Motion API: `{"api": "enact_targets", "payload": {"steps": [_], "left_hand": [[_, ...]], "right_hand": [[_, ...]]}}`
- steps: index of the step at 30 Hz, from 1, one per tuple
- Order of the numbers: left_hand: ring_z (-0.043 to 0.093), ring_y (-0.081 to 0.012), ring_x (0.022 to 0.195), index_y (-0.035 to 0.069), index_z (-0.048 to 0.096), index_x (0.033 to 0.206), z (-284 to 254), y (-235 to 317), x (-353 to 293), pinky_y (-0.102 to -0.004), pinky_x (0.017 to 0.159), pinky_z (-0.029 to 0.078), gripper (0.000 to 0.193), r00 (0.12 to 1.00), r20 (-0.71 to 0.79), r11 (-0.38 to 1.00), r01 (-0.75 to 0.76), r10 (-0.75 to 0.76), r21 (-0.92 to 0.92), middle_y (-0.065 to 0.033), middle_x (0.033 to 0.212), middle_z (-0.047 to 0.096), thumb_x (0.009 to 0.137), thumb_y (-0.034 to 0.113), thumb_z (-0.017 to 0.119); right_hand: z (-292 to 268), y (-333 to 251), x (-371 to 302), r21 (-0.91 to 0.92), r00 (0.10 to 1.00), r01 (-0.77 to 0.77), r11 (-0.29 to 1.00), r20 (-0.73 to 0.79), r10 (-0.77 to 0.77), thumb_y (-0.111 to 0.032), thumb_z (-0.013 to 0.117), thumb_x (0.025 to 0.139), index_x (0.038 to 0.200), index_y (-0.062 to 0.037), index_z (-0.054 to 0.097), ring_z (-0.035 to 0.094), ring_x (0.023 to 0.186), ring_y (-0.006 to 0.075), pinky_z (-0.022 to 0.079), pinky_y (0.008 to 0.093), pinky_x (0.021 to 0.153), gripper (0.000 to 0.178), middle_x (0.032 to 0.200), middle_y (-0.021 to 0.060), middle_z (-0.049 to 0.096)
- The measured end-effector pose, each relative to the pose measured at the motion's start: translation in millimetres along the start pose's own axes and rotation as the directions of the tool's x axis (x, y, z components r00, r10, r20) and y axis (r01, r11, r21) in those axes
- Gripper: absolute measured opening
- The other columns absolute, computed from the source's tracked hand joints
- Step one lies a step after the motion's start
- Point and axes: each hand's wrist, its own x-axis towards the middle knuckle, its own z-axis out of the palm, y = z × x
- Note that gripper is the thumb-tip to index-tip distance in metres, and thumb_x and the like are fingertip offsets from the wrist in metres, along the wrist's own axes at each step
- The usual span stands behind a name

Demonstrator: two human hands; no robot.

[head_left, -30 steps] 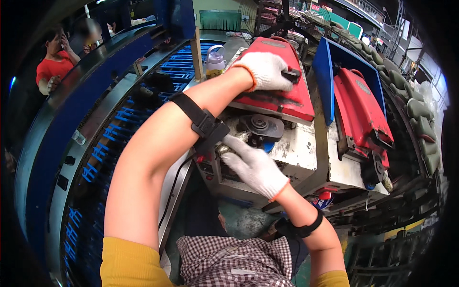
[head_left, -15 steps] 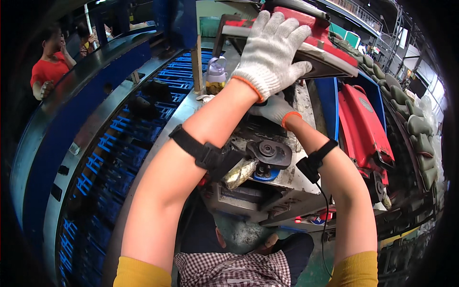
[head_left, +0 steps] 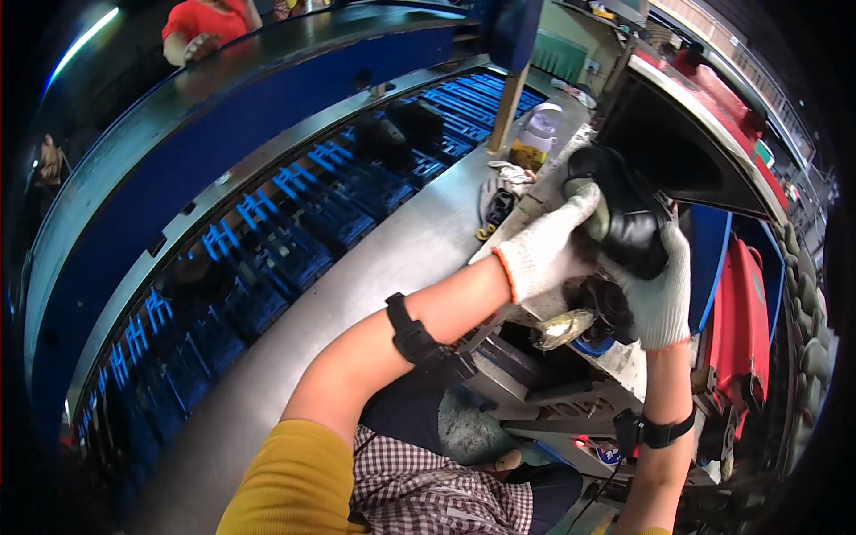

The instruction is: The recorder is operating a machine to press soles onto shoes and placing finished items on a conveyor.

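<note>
Between left hand [head_left: 551,252] and right hand [head_left: 662,294], in both grips, a black shoe [head_left: 638,234]

Spotting dark lettering [head_left: 580,408] across the machine's grey front [head_left: 533,410], too blurred to read! Now catching a round blue-and-white label [head_left: 609,454] lower down, too small to make out. Reading nothing clearly.
</note>
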Motion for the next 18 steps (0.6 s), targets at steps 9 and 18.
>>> {"api": "enact_targets", "payload": {"steps": [9,18], "left_hand": [[0.062,-0.0295,0.124,0.018,0.06,0.136,-42.3,79.3,-106.0,-0.0613,0.109,0.044,0.049,0.929,-0.358,0.976,-0.158,0.096,-0.148,-0.0086,0.13,0.067,0.093,0.043,0.059],[0.066,-0.0257,0.089,-0.001,0.061,0.118,-244.0,230.2,-116.2,-0.0402,0.082,0.052,0.057,0.169,-0.488,0.461,0.177,0.856,0.869,-0.0124,0.1,0.068,0.069,0.021,0.08]], "right_hand": [[2.3,1.2,-52.2,-0.429,0.938,0.322,0.844,0.025,-0.345,-0.033,0.052,0.104,0.147,0.0066,0.05,0.045,0.145,0.0321,0.028,0.0421,0.123,0.059,0.152,0.0213,0.051],[-45.9,69.4,-114.3,-0.85,0.907,0.198,0.489,-0.031,-0.42,-0.017,0.05,0.105,0.134,0.0041,0.061,0.051,0.132,0.0407,0.034,0.05,0.116,0.037,0.134,0.0216,0.06]]}}
